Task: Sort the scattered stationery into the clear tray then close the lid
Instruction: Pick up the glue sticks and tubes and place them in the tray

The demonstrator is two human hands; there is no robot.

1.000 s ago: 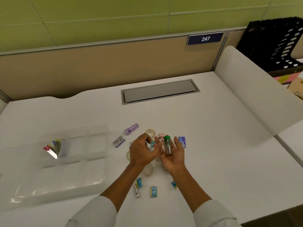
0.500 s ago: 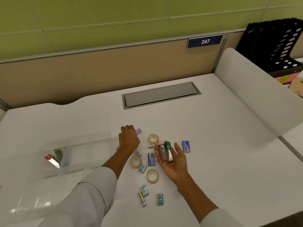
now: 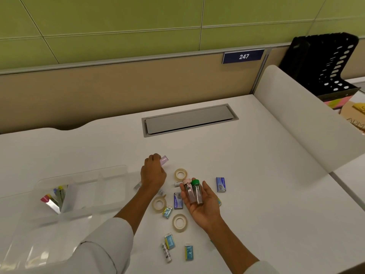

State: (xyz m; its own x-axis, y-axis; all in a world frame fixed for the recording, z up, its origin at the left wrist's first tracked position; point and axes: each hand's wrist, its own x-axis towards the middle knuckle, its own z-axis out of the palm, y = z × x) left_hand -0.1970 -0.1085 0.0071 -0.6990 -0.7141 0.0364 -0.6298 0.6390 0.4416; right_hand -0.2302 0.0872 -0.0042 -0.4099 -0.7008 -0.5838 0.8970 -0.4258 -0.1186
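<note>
Tray [image 3: 110, 173] left on the desk [image 3: 256, 175], tape rolls [image 3: 179, 223] and small packets [image 3: 220, 184] scattered right of it, cable hatch [image 3: 189, 119] behind.

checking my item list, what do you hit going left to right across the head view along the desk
pens in the tray → left hand on the purple tube → upper tape roll → pink-capped vial → green-capped vial, both lying in the open right hand → blue box

Three tape rolls [image 3: 180, 174] — two vials [image 3: 194, 192] — two blue boxes [image 3: 220, 184].

Black file rack [image 3: 324, 64] beyond divider; number plate [image 3: 243, 56] on partition.
</note>
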